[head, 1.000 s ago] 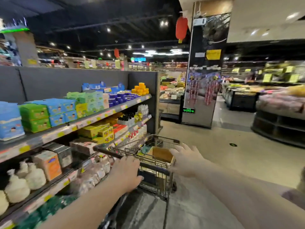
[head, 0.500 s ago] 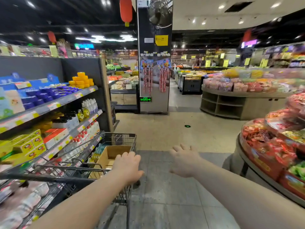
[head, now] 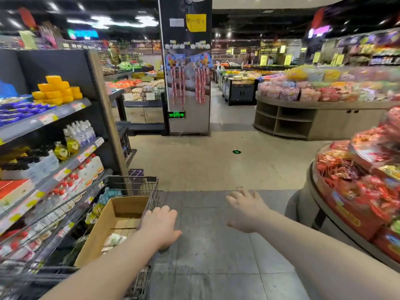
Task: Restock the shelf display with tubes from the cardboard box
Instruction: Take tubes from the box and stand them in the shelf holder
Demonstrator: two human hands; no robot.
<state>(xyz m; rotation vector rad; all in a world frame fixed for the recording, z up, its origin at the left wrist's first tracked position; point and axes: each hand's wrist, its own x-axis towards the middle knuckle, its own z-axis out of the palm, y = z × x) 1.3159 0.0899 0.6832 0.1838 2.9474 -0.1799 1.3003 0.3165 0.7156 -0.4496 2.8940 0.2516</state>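
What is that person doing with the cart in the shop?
A person is in a shop aisle beside stocked shelves. Their left hand holds the edge of a wire cart, and an open cardboard box sits inside it. Their right hand hangs open over the floor, holding nothing. Neither hand reaches into the box right now.

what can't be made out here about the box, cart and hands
Head view only.
- Cardboard box contents: blurred pale packets, partly hidden by the left forearm; tubes not confirmable.
- Left hand: its back hides whether it grips the shopping cart rim.
- Shelf labels: blurred, unreadable.
- Cart's near end: cut off by the bottom edge.
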